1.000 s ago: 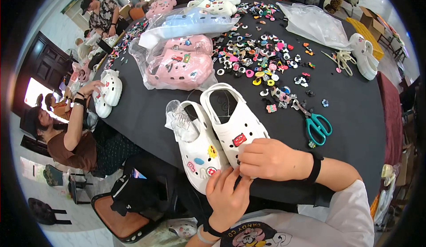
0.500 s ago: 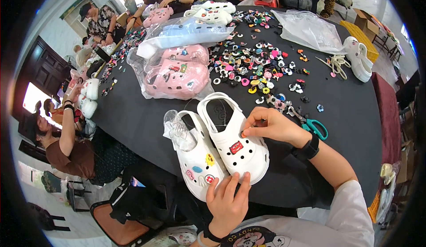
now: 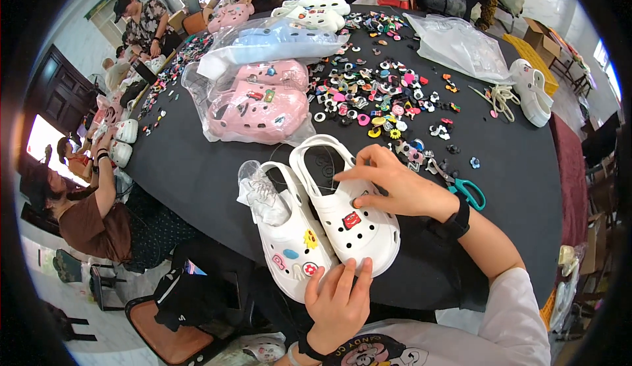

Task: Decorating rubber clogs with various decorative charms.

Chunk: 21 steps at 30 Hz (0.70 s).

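Two white clogs sit side by side at the near edge of the black table. On the right clog (image 3: 375,237) there is a red car-shaped charm (image 3: 351,220) among the holes. The left clog (image 3: 284,235) carries several charms, including a yellow one (image 3: 310,238), and clear plastic wrap (image 3: 261,196) is bunched in its heel opening. My right hand (image 3: 395,185) is open over the right clog, its thumb tip at a hole above the red charm and its index finger raised apart. My left hand (image 3: 339,303) lies with spread fingers against the clogs' toes.
Loose charms (image 3: 382,93) cover much of the table beyond the clogs. Bagged pink clogs (image 3: 257,112) and blue clogs (image 3: 276,40) lie at far left. Teal-handled scissors (image 3: 469,193) rest to the right. Another white clog (image 3: 530,93) stands beside cord (image 3: 503,103). Other people work around the table.
My right index finger has lifted away from my thumb, opening the pinch above the red charm. My left hand stays on the toes. The view has shifted slightly.
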Each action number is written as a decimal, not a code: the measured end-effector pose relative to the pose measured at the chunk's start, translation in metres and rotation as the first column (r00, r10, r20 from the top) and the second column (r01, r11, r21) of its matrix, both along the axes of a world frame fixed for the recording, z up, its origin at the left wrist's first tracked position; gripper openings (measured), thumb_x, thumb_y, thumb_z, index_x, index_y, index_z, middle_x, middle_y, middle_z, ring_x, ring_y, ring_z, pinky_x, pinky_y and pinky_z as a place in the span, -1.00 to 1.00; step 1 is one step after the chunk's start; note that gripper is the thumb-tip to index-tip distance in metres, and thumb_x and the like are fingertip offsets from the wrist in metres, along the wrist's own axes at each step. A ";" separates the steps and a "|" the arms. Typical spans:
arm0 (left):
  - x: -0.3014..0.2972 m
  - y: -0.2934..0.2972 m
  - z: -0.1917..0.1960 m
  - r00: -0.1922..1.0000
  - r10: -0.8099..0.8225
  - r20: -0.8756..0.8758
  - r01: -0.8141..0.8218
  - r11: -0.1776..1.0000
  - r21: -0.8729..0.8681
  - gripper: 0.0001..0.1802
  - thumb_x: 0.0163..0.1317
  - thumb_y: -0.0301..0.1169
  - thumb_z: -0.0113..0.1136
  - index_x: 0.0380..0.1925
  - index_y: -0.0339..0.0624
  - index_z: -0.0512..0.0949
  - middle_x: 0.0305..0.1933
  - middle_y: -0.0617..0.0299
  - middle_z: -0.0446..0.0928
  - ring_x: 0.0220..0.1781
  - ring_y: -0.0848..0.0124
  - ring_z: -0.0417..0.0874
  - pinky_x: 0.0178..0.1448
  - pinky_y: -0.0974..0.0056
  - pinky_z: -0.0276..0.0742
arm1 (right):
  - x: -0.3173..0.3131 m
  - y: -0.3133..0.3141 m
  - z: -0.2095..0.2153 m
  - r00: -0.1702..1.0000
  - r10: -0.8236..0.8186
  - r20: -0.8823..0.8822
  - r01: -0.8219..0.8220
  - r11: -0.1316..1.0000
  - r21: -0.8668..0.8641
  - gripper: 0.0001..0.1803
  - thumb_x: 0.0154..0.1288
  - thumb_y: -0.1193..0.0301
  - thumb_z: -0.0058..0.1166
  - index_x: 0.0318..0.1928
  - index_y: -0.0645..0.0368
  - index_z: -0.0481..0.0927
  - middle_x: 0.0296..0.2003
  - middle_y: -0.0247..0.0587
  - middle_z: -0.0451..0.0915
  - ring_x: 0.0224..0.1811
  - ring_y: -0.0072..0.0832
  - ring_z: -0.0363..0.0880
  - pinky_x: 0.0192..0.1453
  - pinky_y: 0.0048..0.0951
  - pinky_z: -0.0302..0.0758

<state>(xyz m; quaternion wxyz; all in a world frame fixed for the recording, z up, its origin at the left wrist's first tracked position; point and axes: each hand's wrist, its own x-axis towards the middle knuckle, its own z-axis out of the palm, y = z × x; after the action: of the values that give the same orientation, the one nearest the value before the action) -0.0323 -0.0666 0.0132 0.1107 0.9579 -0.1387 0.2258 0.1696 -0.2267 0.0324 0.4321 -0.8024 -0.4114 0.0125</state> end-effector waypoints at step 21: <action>0.000 -0.001 -0.006 1.000 -0.015 0.021 0.014 0.999 0.045 -0.53 0.15 -0.33 0.33 0.12 -0.10 0.62 0.12 0.15 0.50 -0.02 0.29 0.61 0.42 -0.01 0.14 | 0.073 0.077 0.081 0.769 0.417 -0.484 -0.589 0.167 -0.791 -0.42 0.05 0.24 0.43 0.06 0.27 0.61 -0.22 -0.12 0.69 -0.30 -0.39 0.73 -0.20 -0.30 0.60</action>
<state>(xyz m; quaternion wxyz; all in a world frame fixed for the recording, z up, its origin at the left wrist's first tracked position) -0.0326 -0.0677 0.0077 0.0896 0.9566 -0.1520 0.2320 0.2428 -0.1501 0.1139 -0.0885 -0.7123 -0.5375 0.4426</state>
